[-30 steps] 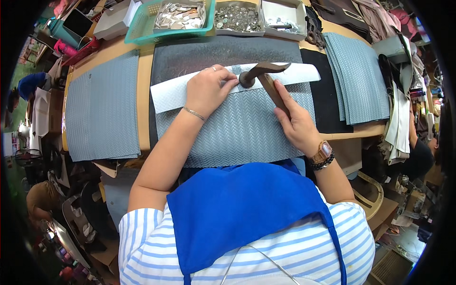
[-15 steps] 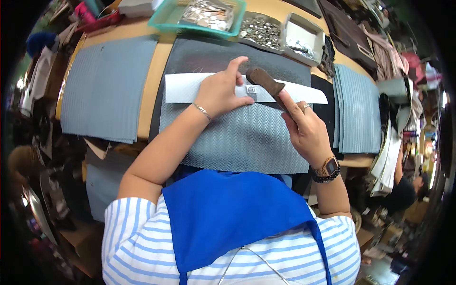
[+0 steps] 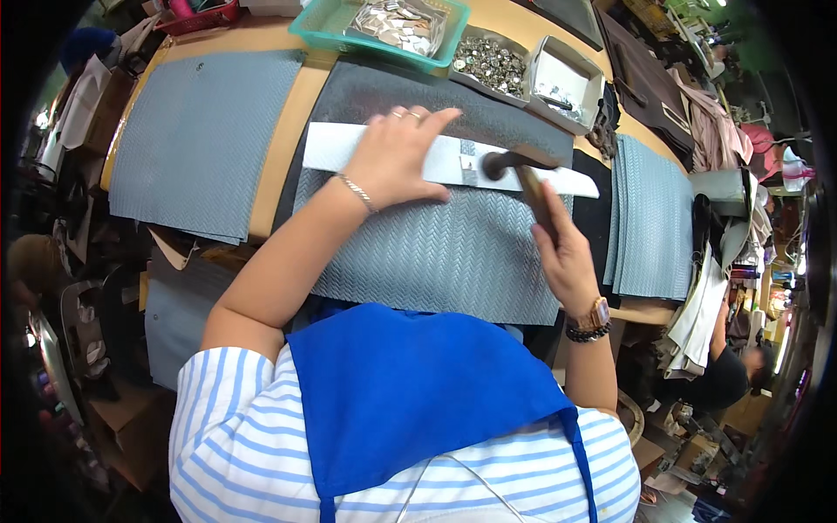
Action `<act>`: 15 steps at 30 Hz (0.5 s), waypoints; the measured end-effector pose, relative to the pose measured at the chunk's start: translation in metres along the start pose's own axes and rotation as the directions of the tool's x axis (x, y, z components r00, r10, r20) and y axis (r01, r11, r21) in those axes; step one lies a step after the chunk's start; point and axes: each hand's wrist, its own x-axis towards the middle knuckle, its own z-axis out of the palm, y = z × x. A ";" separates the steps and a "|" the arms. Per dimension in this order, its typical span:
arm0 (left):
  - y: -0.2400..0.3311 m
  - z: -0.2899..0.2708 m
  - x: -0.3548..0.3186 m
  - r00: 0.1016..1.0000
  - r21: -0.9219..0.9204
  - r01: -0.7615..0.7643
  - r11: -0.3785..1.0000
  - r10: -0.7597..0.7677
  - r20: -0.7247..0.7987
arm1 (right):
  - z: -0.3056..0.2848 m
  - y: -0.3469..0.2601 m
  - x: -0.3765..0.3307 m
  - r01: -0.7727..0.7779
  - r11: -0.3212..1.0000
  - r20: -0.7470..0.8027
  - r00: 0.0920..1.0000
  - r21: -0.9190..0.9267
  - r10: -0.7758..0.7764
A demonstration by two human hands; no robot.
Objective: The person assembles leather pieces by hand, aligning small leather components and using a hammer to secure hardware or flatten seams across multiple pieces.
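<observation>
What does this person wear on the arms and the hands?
Short white sleeves with light blue stripes; no gloves. The left hand wears at least one ring, and a chain bracelet at the wrist. The right hand has a squarish watch and a black beaded bracelet at its wrist.

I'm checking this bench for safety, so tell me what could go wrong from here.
The left hand is spread over the white strip, its thumb and fingers close to the hammer in the right hand; a stray blow could catch them.

The strip's right end has no hand on it, so the strip could perhaps shift under a blow.
</observation>
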 end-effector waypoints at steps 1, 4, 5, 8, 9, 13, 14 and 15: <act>-0.007 -0.010 -0.004 0.995 0.236 -0.069 0.969 0.085 -0.057 | -0.006 0.004 -0.007 -0.094 0.990 -0.064 0.993 0.108 0.102; -0.045 -0.057 -0.006 0.949 -0.005 0.287 0.958 -0.284 0.135 | -0.025 0.049 -0.026 -0.045 0.995 -0.382 0.924 -0.088 0.007; -0.061 -0.064 -0.009 0.910 -0.128 0.403 0.906 -0.383 0.156 | -0.033 0.060 -0.028 -0.050 0.992 -0.423 0.906 -0.117 -0.004; -0.098 -0.078 -0.025 0.802 -0.294 0.594 0.749 -0.525 0.285 | -0.047 0.104 -0.046 -0.132 0.965 -0.476 0.879 -0.229 0.008; -0.101 -0.076 -0.029 0.730 -0.347 0.680 0.646 -0.558 0.394 | -0.048 0.115 -0.052 -0.233 0.920 -0.429 0.900 -0.316 0.081; -0.077 -0.045 -0.075 0.832 -0.624 0.530 0.574 -0.493 0.254 | -0.054 0.111 -0.044 -0.370 0.828 -0.387 0.899 -0.422 0.204; -0.071 -0.041 -0.081 0.857 -0.659 0.463 0.592 -0.490 0.162 | -0.061 0.121 -0.038 -0.312 0.804 -0.402 0.910 -0.506 0.100; -0.066 -0.051 -0.076 0.849 -0.642 0.468 0.608 -0.510 0.136 | -0.074 0.136 -0.037 -0.354 0.770 -0.448 0.889 -0.531 0.099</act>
